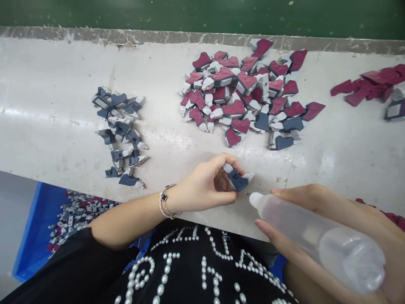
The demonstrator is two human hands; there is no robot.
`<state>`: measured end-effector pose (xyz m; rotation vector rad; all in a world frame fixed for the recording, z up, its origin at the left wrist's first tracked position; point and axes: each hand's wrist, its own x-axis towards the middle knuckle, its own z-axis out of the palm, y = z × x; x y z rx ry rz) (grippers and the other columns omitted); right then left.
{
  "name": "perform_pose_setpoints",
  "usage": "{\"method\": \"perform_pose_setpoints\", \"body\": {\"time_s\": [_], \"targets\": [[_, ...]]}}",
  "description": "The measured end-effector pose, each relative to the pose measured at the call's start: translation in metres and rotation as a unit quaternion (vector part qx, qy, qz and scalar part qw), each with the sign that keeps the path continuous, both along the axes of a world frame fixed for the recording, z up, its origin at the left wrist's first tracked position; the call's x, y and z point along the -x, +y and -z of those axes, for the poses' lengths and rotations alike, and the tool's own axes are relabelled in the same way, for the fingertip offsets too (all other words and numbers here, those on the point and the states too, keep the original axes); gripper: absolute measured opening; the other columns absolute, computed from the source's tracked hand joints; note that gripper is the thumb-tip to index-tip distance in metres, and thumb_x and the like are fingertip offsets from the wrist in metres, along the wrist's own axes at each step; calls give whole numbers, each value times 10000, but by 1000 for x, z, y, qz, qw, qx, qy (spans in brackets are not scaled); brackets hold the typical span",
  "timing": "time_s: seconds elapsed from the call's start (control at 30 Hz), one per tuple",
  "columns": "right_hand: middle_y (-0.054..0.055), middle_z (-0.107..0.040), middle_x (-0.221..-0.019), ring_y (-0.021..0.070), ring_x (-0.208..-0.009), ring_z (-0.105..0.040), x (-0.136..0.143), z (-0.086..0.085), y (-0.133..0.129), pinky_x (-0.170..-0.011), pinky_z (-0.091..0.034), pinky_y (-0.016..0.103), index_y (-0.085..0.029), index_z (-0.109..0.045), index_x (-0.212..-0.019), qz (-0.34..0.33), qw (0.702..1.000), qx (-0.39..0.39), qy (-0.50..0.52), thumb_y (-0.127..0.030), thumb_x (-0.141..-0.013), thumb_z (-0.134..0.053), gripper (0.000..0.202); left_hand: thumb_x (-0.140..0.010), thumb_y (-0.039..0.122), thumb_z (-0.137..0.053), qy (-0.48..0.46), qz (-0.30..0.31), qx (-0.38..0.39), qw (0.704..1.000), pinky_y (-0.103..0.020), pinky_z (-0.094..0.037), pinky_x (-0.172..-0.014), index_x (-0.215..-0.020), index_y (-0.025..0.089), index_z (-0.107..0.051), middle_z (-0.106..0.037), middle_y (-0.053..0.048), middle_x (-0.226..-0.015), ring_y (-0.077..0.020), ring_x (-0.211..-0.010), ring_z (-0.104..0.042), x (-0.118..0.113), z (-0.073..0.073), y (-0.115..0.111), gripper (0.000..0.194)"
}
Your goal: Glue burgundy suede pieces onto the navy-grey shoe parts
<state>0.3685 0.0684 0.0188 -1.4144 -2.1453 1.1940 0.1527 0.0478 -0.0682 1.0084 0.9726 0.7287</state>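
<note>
My left hand point(210, 183) pinches a small dark blue and white plastic part point(238, 180) between thumb and fingers, over the front of the table. In my right hand point(344, 219) lies a translucent squeeze bottle point(303, 223), held on its side with its white nozzle point(255, 199) pointing at the part. A small gap separates nozzle and part. Just beyond the hands is a pile of parts with maroon faces point(234, 107), a few blue-faced ones among them point(284, 142).
A group of blue and white parts point(122, 131) lies to the left. Maroon pieces point(370, 84) lie at the far right, more beside my right wrist point(395, 219). A blue bin point(27, 236) full of parts stands below the table's left front edge. A green strip point(202, 14) runs behind the table.
</note>
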Motion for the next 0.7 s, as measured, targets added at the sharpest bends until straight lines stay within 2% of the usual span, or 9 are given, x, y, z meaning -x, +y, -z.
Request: {"method": "perform_pose_setpoints", "body": {"time_s": [0.1, 0.2, 0.33, 0.5, 0.7], "targets": [[-90, -679, -647, 144, -431, -615, -1, -3, 3, -384, -511, 256, -333, -603, -948, -55, 998, -23, 15, -372, -952, -655, 65, -762, 71, -713, 11, 3, -11, 1000, -201, -484, -560, -1094, 201, -534, -691, -81, -1105, -96, -688, -635, 0, 0, 0, 399], [-93, -655, -620, 120, -395, -571, 0, -5, 6, -340, -432, 239, -338, -602, -979, -55, 997, -61, -4, -341, -958, -651, 53, -761, 76, -713, 17, 4, -20, 1000, -210, -485, -558, -1090, 204, -532, -688, -71, -1077, -98, -678, -630, 0, 0, -1, 397], [-89, -654, -633, 106, -413, -579, -1, -4, 6, -366, -441, 215, -323, -592, -973, -59, 996, -67, -6, -323, -952, -656, 67, -774, 86, -696, 16, 14, -23, 999, -212, -483, -555, -1105, 203, -516, -677, -69, -1069, -92, -666, -619, 1, 1, -1, 394], [-92, -634, -605, 100, -386, -560, 1, -2, 5, -341, -429, 210, -316, -585, -973, -51, 996, -74, -9, -380, -949, -673, 112, -780, 102, -682, 30, 30, -48, 998, -247, -516, -576, -1120, 199, -516, -672, -55, -1000, -131, -697, -641, 1, 3, -2, 391], [-90, -613, -576, 99, -350, -541, 7, -1, 7, -368, -456, 223, -312, -576, -987, -64, 997, -46, 22, -327, -967, -649, 76, -767, 95, -704, 32, 31, -45, 998, -250, -513, -558, -1100, 203, -517, -675, -40, -949, -127, -662, -643, 1, 3, -1, 397]]}}
